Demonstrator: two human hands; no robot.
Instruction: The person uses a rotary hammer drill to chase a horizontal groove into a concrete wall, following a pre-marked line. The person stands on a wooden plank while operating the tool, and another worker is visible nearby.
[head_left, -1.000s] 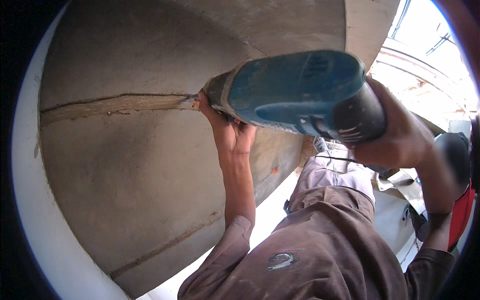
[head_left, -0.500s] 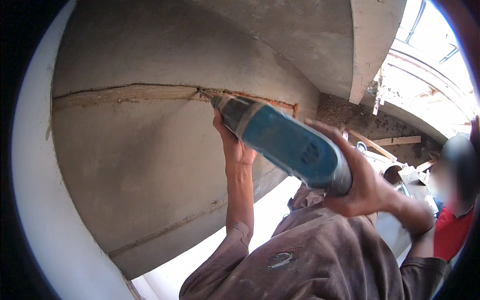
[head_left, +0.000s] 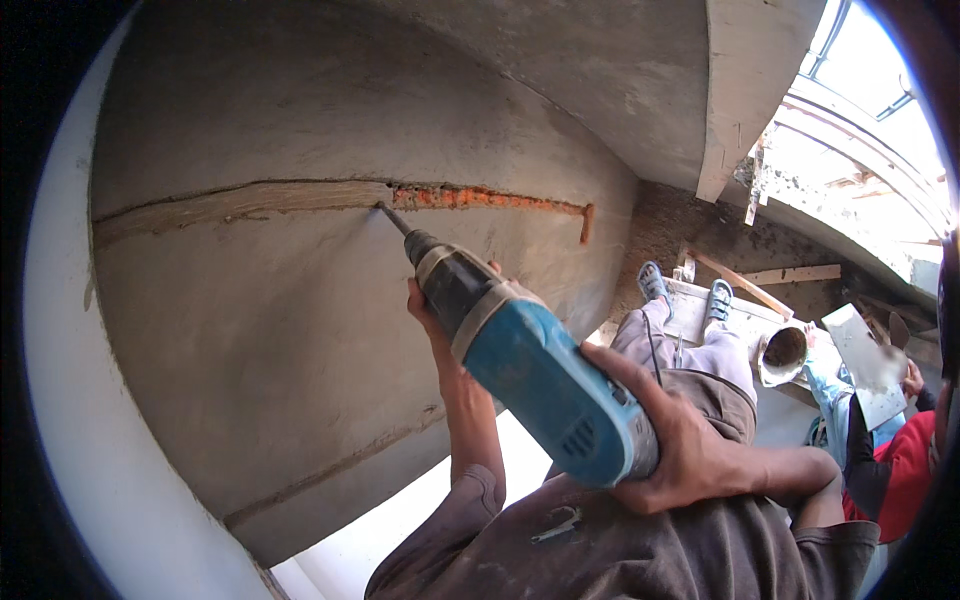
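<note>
A blue and black rotary hammer drill [head_left: 545, 385] slants up to the left across the middle of the view. My right hand [head_left: 665, 435] is wrapped round its rear handle. Under the dark front housing, my left hand [head_left: 430, 310] supports the tool, its fingers partly hidden behind it. The metal bit [head_left: 394, 219] reaches the grey plastered wall [head_left: 300, 310] at the lower edge of a long groove. Right of the tip, the groove [head_left: 490, 198] is cut down to orange brick; left of it runs a rough, paler plaster strip [head_left: 250, 198].
My sandalled feet stand on a wooden plank [head_left: 690, 305]. A bucket [head_left: 781, 355] sits beside them. A co-worker in a red top [head_left: 905, 480] at the right holds a flat pale board [head_left: 868, 365]. Timber pieces [head_left: 790, 275] lie beyond.
The drill's rear end and my right hand have swung down and left, and the bit has shifted slightly left and down. My feet and the bucket show more clearly now.
</note>
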